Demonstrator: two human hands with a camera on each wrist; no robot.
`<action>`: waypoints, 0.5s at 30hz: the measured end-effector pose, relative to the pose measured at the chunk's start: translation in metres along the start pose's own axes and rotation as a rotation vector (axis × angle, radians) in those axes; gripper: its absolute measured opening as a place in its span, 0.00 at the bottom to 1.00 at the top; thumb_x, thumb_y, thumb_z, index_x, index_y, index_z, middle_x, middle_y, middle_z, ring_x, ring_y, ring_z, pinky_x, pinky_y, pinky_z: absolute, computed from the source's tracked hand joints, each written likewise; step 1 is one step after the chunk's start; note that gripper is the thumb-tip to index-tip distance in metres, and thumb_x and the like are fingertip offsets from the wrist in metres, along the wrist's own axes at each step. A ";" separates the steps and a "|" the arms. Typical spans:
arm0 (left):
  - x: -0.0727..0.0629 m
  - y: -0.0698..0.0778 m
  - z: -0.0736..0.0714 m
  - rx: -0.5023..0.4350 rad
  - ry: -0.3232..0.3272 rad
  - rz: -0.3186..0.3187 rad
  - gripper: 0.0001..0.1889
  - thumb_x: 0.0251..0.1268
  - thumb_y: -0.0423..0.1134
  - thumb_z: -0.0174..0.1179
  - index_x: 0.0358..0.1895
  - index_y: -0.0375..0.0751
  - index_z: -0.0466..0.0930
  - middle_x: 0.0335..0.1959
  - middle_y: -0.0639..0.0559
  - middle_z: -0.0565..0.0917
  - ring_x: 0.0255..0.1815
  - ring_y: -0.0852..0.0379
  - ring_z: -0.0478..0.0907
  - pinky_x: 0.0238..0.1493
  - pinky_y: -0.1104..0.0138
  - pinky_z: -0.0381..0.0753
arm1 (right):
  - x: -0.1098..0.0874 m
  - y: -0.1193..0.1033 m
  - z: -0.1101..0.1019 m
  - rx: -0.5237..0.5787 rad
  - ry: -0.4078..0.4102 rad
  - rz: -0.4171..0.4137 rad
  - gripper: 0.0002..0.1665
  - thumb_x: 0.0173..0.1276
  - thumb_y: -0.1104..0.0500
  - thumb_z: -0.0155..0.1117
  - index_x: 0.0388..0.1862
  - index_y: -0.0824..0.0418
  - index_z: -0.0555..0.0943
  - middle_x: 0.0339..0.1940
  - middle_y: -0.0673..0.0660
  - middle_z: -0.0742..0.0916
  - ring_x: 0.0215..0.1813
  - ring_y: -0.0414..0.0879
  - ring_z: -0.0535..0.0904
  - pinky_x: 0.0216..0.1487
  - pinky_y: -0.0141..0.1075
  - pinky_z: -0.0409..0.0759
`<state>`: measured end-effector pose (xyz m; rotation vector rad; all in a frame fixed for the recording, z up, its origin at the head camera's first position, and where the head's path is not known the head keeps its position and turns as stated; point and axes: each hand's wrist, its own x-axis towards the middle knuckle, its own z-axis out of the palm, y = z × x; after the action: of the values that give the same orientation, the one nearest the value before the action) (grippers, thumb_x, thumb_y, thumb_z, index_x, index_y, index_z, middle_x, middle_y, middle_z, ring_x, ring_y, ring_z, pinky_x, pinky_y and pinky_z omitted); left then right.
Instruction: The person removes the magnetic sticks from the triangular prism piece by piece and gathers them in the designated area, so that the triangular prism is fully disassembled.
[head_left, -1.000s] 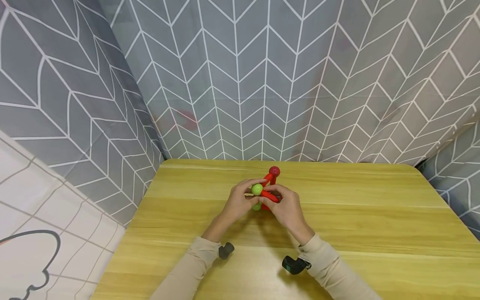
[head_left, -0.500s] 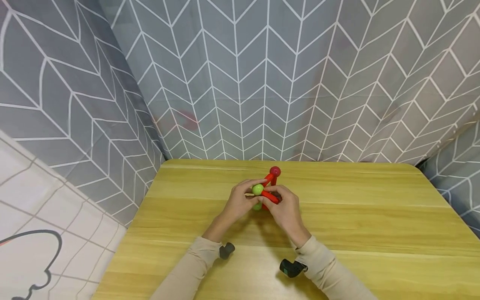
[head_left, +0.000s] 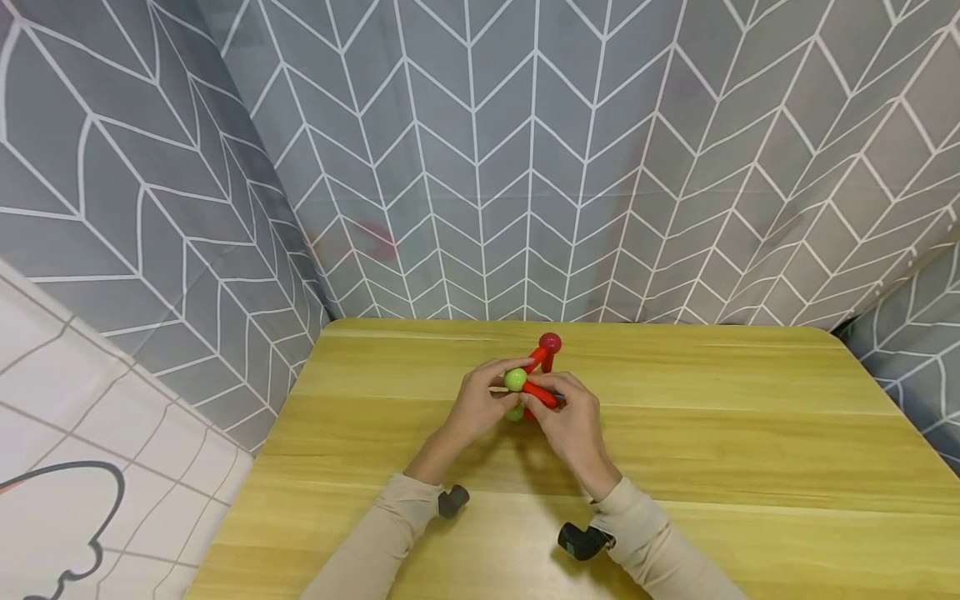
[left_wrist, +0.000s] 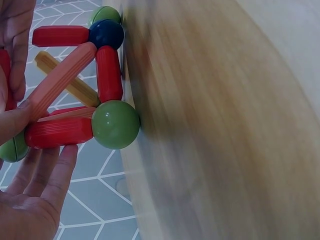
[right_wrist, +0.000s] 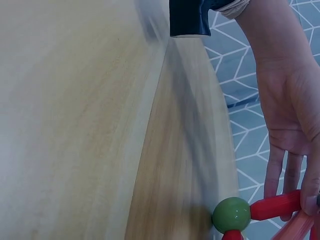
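Note:
Both hands hold a building-toy frame of coloured balls and ridged rods low over the table. My left hand (head_left: 480, 402) grips around the upper green ball (head_left: 515, 380), its fingertips against a red rod (left_wrist: 59, 132) in the left wrist view. My right hand (head_left: 573, 412) pinches the red rod (head_left: 542, 395) slanting away from that ball. Below it shows a lower green ball (head_left: 514, 414), and a dark red ball (head_left: 551, 342) tops the far end. A blue ball (left_wrist: 106, 34), a pink rod (left_wrist: 65, 75) and a yellow rod (left_wrist: 84, 92) also belong to the frame. Fingers hide part of it.
The wooden table (head_left: 735, 417) reaches a grey patterned curtain (head_left: 480, 167) at the back. A black wrist camera (head_left: 453, 502) sits at the left cuff, and another black camera (head_left: 583, 542) at the right cuff hangs close over the table.
My right wrist and forearm have shifted slightly left. Both hands keep their hold, and the frame stays almost where it was.

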<state>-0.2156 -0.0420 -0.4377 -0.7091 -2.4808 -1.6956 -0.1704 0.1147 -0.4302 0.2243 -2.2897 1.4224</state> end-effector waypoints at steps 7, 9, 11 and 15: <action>0.000 0.000 -0.001 0.032 0.016 0.000 0.26 0.59 0.26 0.69 0.61 0.48 0.83 0.60 0.47 0.84 0.59 0.50 0.81 0.56 0.61 0.85 | -0.004 0.000 0.001 -0.001 -0.033 0.028 0.15 0.55 0.65 0.79 0.43 0.62 0.90 0.44 0.57 0.90 0.50 0.52 0.86 0.52 0.40 0.86; 0.000 0.000 -0.001 0.039 0.020 -0.003 0.26 0.59 0.26 0.69 0.61 0.48 0.83 0.60 0.47 0.84 0.59 0.50 0.81 0.56 0.62 0.85 | -0.005 0.000 0.001 -0.004 -0.043 0.042 0.15 0.55 0.64 0.79 0.44 0.61 0.90 0.44 0.57 0.90 0.50 0.52 0.86 0.52 0.40 0.86; 0.001 0.001 -0.001 0.040 0.019 0.000 0.26 0.59 0.26 0.69 0.61 0.48 0.83 0.60 0.47 0.84 0.59 0.50 0.81 0.56 0.63 0.85 | -0.005 0.001 0.000 -0.002 -0.047 0.046 0.15 0.56 0.64 0.79 0.44 0.61 0.90 0.44 0.57 0.90 0.50 0.52 0.86 0.51 0.38 0.86; 0.001 0.001 0.000 0.038 0.005 -0.002 0.26 0.59 0.25 0.68 0.61 0.49 0.83 0.59 0.48 0.84 0.58 0.50 0.81 0.56 0.64 0.85 | -0.007 0.002 -0.004 -0.004 -0.056 0.033 0.15 0.58 0.66 0.76 0.46 0.61 0.89 0.45 0.58 0.90 0.48 0.52 0.87 0.46 0.35 0.86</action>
<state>-0.2160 -0.0417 -0.4364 -0.6976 -2.5041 -1.6438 -0.1639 0.1186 -0.4329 0.2292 -2.3513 1.4447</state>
